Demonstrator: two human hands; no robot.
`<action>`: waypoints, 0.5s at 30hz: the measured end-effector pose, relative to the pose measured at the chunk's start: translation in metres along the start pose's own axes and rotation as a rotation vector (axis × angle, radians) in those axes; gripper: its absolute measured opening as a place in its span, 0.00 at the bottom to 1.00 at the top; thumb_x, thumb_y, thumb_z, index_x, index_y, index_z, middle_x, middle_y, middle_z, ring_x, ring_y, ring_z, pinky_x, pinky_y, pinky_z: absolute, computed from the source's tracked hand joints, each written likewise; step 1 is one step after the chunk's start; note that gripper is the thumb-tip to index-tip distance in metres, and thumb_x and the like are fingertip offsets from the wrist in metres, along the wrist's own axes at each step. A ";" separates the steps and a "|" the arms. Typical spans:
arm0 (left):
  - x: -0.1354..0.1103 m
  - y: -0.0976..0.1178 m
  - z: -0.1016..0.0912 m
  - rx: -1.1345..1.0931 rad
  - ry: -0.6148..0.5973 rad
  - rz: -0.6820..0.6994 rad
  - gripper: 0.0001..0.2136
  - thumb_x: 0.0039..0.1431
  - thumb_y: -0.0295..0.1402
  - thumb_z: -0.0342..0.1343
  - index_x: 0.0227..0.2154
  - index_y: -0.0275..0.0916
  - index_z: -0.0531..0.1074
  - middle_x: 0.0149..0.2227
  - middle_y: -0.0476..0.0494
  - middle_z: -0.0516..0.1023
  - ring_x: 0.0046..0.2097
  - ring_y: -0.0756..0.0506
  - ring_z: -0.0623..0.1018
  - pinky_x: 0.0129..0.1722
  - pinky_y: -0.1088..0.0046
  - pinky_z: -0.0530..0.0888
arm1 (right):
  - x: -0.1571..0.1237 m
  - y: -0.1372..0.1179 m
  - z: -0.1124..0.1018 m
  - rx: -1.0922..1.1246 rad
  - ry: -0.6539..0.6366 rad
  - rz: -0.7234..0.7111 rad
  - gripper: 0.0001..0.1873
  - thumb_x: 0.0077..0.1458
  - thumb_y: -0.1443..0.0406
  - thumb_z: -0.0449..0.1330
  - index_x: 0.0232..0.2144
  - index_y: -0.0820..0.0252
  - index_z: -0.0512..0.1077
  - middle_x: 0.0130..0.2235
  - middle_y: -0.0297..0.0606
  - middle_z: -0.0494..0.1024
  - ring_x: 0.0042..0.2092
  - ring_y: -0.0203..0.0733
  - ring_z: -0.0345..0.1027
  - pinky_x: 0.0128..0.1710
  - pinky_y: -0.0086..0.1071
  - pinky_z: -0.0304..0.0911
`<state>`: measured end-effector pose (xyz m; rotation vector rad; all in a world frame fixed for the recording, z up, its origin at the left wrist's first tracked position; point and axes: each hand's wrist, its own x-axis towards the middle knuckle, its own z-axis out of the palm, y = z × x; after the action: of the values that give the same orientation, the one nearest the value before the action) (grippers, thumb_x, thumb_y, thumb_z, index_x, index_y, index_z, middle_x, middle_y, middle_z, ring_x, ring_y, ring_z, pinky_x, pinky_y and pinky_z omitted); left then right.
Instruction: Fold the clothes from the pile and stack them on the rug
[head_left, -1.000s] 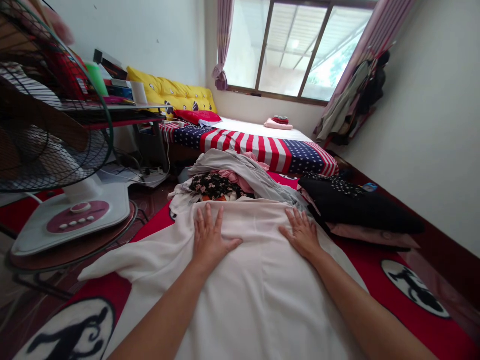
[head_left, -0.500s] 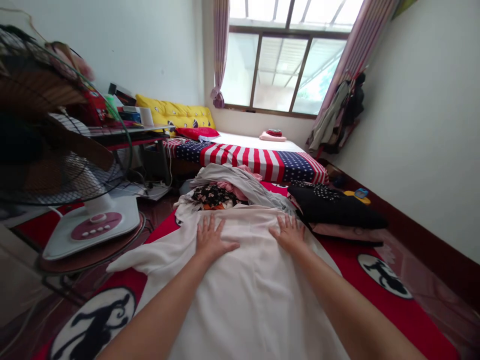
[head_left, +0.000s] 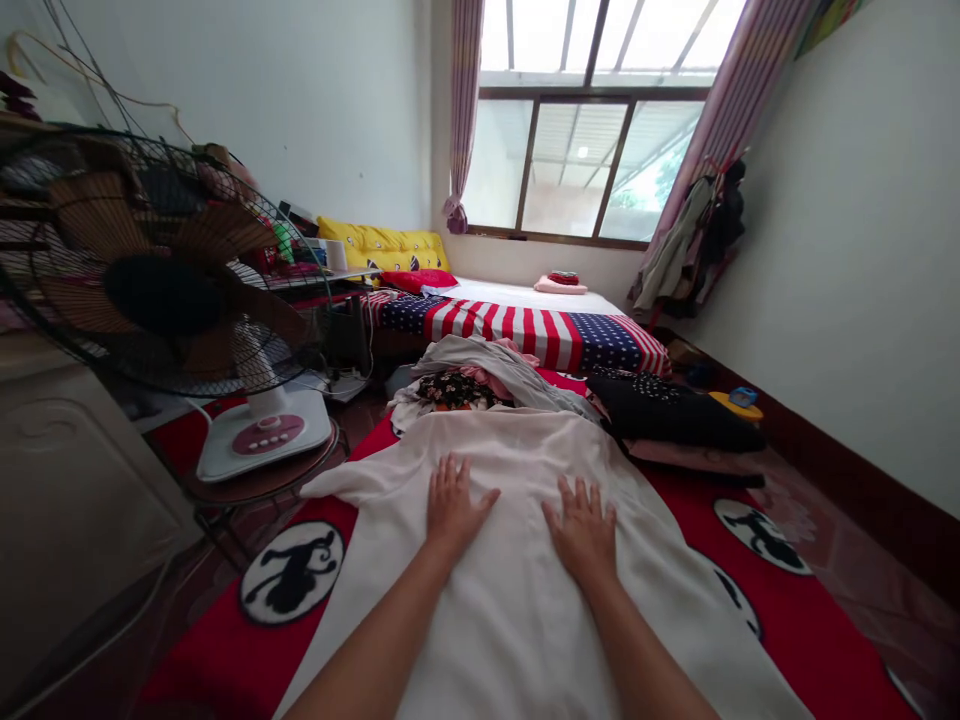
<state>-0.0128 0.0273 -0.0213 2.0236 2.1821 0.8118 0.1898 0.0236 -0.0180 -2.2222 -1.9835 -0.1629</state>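
Observation:
A pale pink-white garment (head_left: 517,600) lies spread flat on a red mat (head_left: 225,640) with black-and-white figures. My left hand (head_left: 452,507) rests flat on the cloth with fingers spread, a little left of the middle. My right hand (head_left: 581,530) lies flat beside it, fingers stretched out, also pressing on the cloth. Neither hand holds anything. Just beyond the garment's far edge sits a heap of mixed clothes (head_left: 480,375), grey, pink and flowered.
A standing fan (head_left: 172,290) on a low round stand is at the left. A dark pillow (head_left: 675,420) lies at the right of the heap. Behind is a mattress with a stars-and-stripes cover (head_left: 540,330), a window and hanging clothes (head_left: 697,230).
Both hands have slid back toward me along the garment, staying flat on it. The view has pulled back and lifted, showing more of the fan and mat.

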 end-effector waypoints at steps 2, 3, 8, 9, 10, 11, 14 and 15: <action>0.001 0.000 -0.001 0.003 0.006 0.002 0.36 0.57 0.51 0.52 0.63 0.34 0.58 0.66 0.30 0.55 0.68 0.34 0.53 0.64 0.53 0.53 | 0.001 -0.002 -0.002 0.000 -0.001 0.001 0.31 0.63 0.51 0.45 0.65 0.56 0.54 0.68 0.44 0.51 0.68 0.56 0.38 0.62 0.55 0.38; 0.001 0.001 -0.002 0.005 0.007 0.009 0.36 0.57 0.51 0.53 0.63 0.33 0.58 0.66 0.30 0.55 0.67 0.34 0.53 0.64 0.53 0.53 | 0.001 -0.003 -0.002 -0.002 -0.002 0.001 0.31 0.63 0.52 0.45 0.65 0.56 0.55 0.68 0.44 0.51 0.68 0.56 0.38 0.62 0.55 0.38; -0.001 0.001 -0.005 0.005 0.001 0.028 0.34 0.58 0.51 0.51 0.62 0.33 0.59 0.66 0.31 0.56 0.67 0.35 0.53 0.65 0.55 0.53 | -0.002 -0.002 -0.001 -0.019 0.012 -0.007 0.31 0.63 0.52 0.45 0.64 0.56 0.56 0.67 0.44 0.52 0.68 0.55 0.40 0.62 0.54 0.39; -0.001 0.001 -0.004 0.006 -0.001 0.031 0.34 0.58 0.51 0.51 0.62 0.33 0.60 0.66 0.31 0.56 0.67 0.36 0.53 0.65 0.55 0.53 | -0.002 -0.001 0.000 -0.024 0.019 -0.012 0.31 0.63 0.52 0.46 0.64 0.56 0.56 0.67 0.45 0.52 0.68 0.55 0.40 0.62 0.54 0.39; -0.001 0.000 -0.003 0.007 0.000 0.033 0.34 0.58 0.51 0.51 0.62 0.33 0.60 0.66 0.32 0.56 0.67 0.36 0.53 0.65 0.54 0.53 | -0.002 0.000 0.001 -0.029 0.027 -0.018 0.31 0.63 0.52 0.46 0.64 0.56 0.56 0.67 0.45 0.52 0.68 0.55 0.40 0.62 0.54 0.40; -0.001 -0.001 -0.002 0.009 0.001 0.035 0.34 0.58 0.51 0.51 0.62 0.33 0.60 0.66 0.32 0.55 0.67 0.36 0.53 0.65 0.54 0.53 | -0.001 0.000 0.003 -0.036 0.035 -0.023 0.31 0.63 0.52 0.46 0.64 0.56 0.56 0.67 0.45 0.53 0.68 0.56 0.40 0.62 0.54 0.40; -0.001 -0.002 0.001 0.013 0.013 0.036 0.34 0.58 0.51 0.52 0.62 0.34 0.60 0.66 0.33 0.56 0.67 0.36 0.54 0.65 0.54 0.54 | -0.001 0.001 0.005 -0.052 0.055 -0.035 0.31 0.62 0.52 0.46 0.64 0.56 0.57 0.67 0.44 0.52 0.68 0.56 0.41 0.62 0.54 0.40; -0.001 -0.003 0.002 0.014 0.016 0.038 0.34 0.58 0.51 0.52 0.62 0.34 0.60 0.66 0.33 0.56 0.67 0.36 0.54 0.65 0.54 0.54 | 0.000 0.001 0.005 -0.055 0.055 -0.037 0.31 0.62 0.52 0.46 0.64 0.56 0.57 0.67 0.44 0.52 0.68 0.56 0.41 0.62 0.54 0.41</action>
<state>-0.0149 0.0273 -0.0241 2.0782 2.1708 0.8223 0.1911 0.0240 -0.0233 -2.1898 -2.0156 -0.2842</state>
